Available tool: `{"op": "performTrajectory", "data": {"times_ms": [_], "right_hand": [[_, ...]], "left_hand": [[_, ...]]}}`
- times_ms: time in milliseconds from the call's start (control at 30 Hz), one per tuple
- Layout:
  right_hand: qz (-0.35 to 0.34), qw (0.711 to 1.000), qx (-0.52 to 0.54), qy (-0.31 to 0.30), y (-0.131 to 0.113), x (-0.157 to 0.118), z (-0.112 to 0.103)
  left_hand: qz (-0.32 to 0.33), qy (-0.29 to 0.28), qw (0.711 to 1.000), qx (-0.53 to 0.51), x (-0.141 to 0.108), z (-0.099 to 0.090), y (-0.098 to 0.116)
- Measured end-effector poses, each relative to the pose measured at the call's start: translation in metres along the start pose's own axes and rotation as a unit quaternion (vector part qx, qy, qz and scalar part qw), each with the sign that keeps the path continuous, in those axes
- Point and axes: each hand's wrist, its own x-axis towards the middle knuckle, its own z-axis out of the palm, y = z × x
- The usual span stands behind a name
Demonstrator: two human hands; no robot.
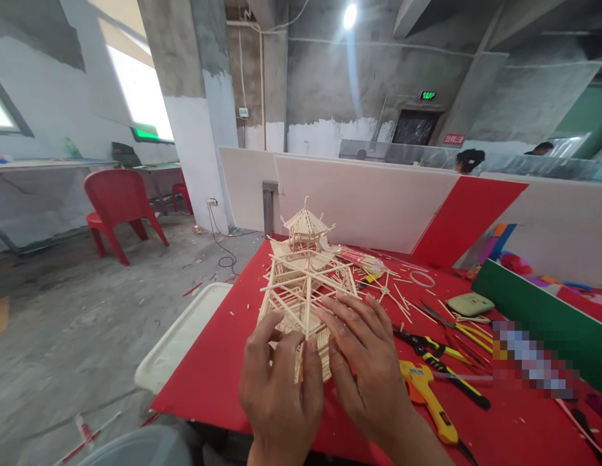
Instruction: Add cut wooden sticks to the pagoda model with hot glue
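A pagoda-like model (305,236) built of thin pale wooden sticks stands on a red-covered table (208,369). At its near part is an open roof frame (308,281) of crossed sticks. My left hand (281,382) is closed at the near left of this frame, fingers curled and thumb close to the front stick. My right hand (366,356) grips the near right side, its fingers laid over the sticks and its thumb near the front. The fingertips partly hide what they pinch.
Right of the model lie pliers (427,346), a yellow glue gun (430,398), a bag of sticks (362,259), loose sticks (398,298) and a tape ring (422,278). A green board (538,317) stands at the right. A white partition (354,200) rises behind; a red chair (121,200) stands left.
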Motion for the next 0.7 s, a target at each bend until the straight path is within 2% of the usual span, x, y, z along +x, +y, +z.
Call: {"op": "performTrajectory", "data": {"times_ms": [333, 533, 700], "right_hand": [[0.003, 1.0, 0.001, -0.002, 0.0, -0.001, 0.001], [0.005, 1.0, 0.009, 0.006, 0.0, -0.001, 0.001], [0.006, 1.0, 0.013, 0.009, -0.001, -0.001, 0.001]], "left_hand": [[0.053, -0.031, 0.998, 0.03, 0.013, 0.0, 0.007], [0.07, -0.021, 0.996, 0.059, 0.016, 0.003, 0.005], [0.059, 0.004, 0.998, 0.032, 0.018, -0.003, 0.004]]}}
